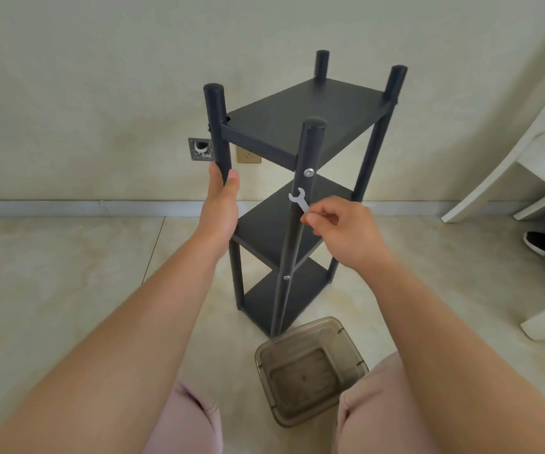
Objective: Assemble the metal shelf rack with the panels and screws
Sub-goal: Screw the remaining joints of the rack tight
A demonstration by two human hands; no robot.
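The left hand (pixel 220 204) wraps its fingers and thumb around the rear-left post (pixel 218 132) of the dark shelf rack (pixel 297 122), which stands upright on the tiled floor by the wall with three panels fitted. To its right, the near post (pixel 300 204) carries a silver screw (pixel 309 172) beside the top panel and another screw lower down (pixel 286 277). The right hand (pixel 340 231) pinches a small flat wrench (pixel 300 199) between thumb and fingertips, its open end just below the upper screw. To tighten well, the wrench should probably seat squarely on the screw head while the left grip steadies the frame against twisting. A clear plastic tub (pixel 310 368) sits near the rack's foot.
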